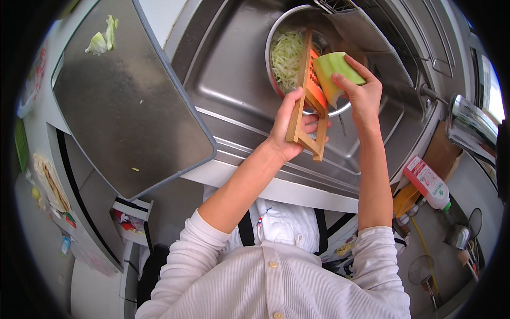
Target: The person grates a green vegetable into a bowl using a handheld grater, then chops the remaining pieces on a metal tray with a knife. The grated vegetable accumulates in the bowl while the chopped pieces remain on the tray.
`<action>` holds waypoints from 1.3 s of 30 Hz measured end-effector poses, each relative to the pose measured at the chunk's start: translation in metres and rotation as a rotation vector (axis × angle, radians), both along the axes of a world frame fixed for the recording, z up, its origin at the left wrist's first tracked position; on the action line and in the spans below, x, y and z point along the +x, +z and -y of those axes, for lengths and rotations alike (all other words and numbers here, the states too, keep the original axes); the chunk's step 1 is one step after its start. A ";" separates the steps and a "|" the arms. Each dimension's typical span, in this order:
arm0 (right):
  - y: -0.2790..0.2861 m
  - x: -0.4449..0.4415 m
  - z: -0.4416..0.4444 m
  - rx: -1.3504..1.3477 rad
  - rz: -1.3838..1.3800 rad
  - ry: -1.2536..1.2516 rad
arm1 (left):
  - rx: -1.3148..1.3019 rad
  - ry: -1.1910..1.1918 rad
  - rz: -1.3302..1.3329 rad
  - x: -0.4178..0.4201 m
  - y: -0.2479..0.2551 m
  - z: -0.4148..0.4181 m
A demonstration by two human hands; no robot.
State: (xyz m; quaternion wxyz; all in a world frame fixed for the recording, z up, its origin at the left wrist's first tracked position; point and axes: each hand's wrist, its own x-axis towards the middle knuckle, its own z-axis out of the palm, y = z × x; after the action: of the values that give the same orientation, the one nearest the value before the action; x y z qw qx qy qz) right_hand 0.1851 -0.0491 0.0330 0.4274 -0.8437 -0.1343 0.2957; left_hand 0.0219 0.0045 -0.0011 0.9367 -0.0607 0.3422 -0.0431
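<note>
My left hand [287, 129] grips the wooden frame of a grater [299, 115] with an orange grating plate [316, 89]. The grater leans tilted into a round steel bowl [275, 30] standing in the sink. Between the fingers and thumb of my right hand [363, 93] is a chunk of pale green gourd or melon [338, 71], its cut side close against the orange plate; contact is hard to tell. Pale green shreds [287, 58] lie in the bowl, left of the grater.
Left of the steel sink [227, 79] lies a dark cutting board [131, 103] with pale leafy scraps [101, 42]. A faucet [470, 119] reaches in at the right, near a pink bottle [426, 181]. A grey cloth [370, 40] hangs over the sink's far right side.
</note>
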 end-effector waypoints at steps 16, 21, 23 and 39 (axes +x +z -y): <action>-0.086 0.083 -0.049 -0.395 0.342 0.151 | -0.049 -0.013 -0.008 -0.004 0.003 -0.002; -0.005 0.034 -0.016 -0.112 -0.210 0.034 | -0.066 0.029 -0.018 0.000 -0.007 0.001; 0.031 -0.002 -0.002 -0.125 -0.345 -0.001 | -0.063 0.052 -0.010 -0.001 -0.008 0.001; -0.015 0.024 -0.009 -0.217 0.086 0.101 | -0.054 0.021 0.009 -0.001 -0.005 -0.003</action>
State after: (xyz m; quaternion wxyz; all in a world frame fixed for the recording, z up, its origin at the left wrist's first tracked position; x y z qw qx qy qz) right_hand 0.2092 -0.0405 0.0179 0.3121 -0.8890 -0.1618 0.2933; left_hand 0.0210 0.0079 -0.0064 0.9366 -0.0894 0.3360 -0.0426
